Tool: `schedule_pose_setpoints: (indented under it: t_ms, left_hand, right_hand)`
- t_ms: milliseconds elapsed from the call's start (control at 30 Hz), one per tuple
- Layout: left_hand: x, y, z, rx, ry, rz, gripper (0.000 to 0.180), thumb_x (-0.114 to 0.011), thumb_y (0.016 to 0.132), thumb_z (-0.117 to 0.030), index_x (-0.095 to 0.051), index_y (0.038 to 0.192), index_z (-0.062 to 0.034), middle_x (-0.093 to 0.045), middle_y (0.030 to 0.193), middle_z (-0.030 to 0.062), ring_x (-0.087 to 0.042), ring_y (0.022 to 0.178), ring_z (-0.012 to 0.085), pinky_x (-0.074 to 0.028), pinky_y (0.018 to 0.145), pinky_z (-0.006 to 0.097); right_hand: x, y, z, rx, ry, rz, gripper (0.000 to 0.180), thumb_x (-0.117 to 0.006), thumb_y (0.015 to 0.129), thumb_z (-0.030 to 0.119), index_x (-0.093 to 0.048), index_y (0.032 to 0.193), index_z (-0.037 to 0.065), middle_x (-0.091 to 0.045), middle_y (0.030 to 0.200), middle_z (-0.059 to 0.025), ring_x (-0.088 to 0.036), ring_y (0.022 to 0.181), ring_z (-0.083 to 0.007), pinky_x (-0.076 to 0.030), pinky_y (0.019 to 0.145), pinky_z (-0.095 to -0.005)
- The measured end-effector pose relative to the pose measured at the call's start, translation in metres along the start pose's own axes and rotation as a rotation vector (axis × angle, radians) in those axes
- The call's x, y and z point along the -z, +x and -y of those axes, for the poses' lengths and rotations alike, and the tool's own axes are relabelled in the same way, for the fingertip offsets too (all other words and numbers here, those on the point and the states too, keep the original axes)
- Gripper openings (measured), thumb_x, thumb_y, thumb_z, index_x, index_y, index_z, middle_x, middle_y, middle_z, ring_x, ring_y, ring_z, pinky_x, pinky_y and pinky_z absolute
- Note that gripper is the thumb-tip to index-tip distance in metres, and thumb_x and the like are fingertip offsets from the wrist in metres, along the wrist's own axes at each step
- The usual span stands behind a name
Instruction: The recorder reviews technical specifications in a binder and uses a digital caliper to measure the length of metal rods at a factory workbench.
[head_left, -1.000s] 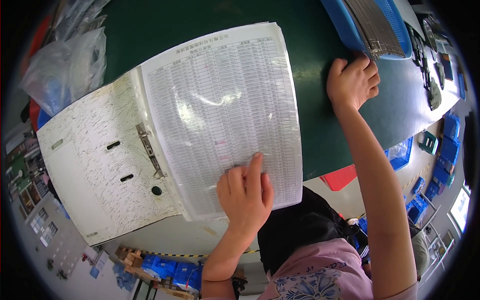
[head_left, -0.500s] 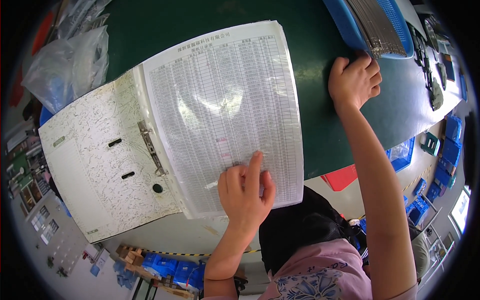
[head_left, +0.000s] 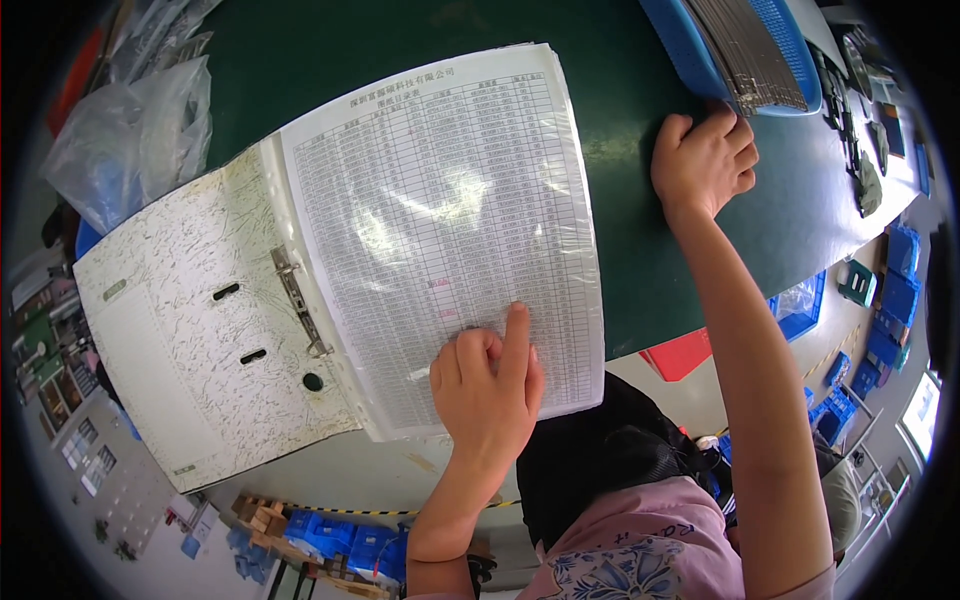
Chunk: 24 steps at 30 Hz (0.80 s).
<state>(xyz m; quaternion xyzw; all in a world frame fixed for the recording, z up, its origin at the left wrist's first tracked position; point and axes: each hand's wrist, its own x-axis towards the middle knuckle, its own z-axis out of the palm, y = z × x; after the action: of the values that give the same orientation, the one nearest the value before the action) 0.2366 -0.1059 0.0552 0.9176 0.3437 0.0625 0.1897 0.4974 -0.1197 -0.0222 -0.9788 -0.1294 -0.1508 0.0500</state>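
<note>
An open ring binder (head_left: 215, 330) lies on the green table, partly past its near edge. On its right side is a clear sleeve holding a printed list sheet (head_left: 460, 240) with a dense table and a few pink-marked cells. My left hand (head_left: 487, 385) rests on the sheet's lower part, index finger stretched out with its tip on a row, the other fingers curled in, nothing held. My right hand (head_left: 703, 165) lies on the table with fingers curled, against the near end of a blue plastic basket (head_left: 690, 60). Its fingertips are partly hidden. Flat brownish-grey pieces (head_left: 750, 55) stand in the basket.
Clear plastic bags (head_left: 135, 140) lie at the table's far left. A metal clip (head_left: 300, 300) sits at the binder's spine. Below the table edge are a red object (head_left: 678, 356) and a blue crate (head_left: 803, 308). More blue crates (head_left: 375, 552) stand on the floor.
The view has shifted slightly, moving the binder, basket and hands a little left in the picture. My left index finger stays at nearly the same place on the sheet.
</note>
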Motion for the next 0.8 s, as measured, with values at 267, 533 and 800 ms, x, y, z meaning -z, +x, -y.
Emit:
schedule_pose_setpoints:
  t_ms: [267,533,800]
  left_hand:
    - [0.0034,0.0020,-0.0003,-0.015,0.011,0.062,0.046,-0.063,0.072,-0.013,-0.054,0.117,-0.0135,-0.040,0.079,0.0043,-0.044,0.072,0.0213,-0.036,0.063,0.036]
    - [0.0039,0.0028,-0.0009,-0.026,0.017,0.085,0.054,-0.065,0.069,-0.012,-0.052,0.121,-0.0167,-0.036,0.079,0.0033,-0.042,0.072,0.0209,-0.033,0.062,0.036]
    - [0.0059,0.0025,-0.0030,-0.008,0.041,0.130,0.056,-0.066,0.067,-0.013,-0.052,0.121,-0.0170,-0.036,0.080,0.0041,-0.041,0.074,0.0220,-0.032,0.063,0.037]
  right_hand:
    - [-0.0002,0.0001,0.0003,-0.009,-0.016,0.006,0.041,-0.045,0.076,0.030,-0.048,0.103,-0.001,-0.042,0.122,-0.0189,-0.036,0.114,-0.0366,-0.026,0.094,-0.0495]
    - [0.0018,0.0007,0.0004,-0.017,-0.014,0.030,0.042,-0.045,0.076,0.030,-0.048,0.104,-0.001,-0.042,0.123,-0.0182,-0.036,0.114,-0.0360,-0.026,0.094,-0.0495]
    - [-0.0016,-0.0009,0.0006,-0.006,-0.012,0.009,0.042,-0.046,0.076,0.030,-0.049,0.104,-0.001,-0.042,0.123,-0.0182,-0.036,0.114,-0.0357,-0.026,0.094,-0.0494]
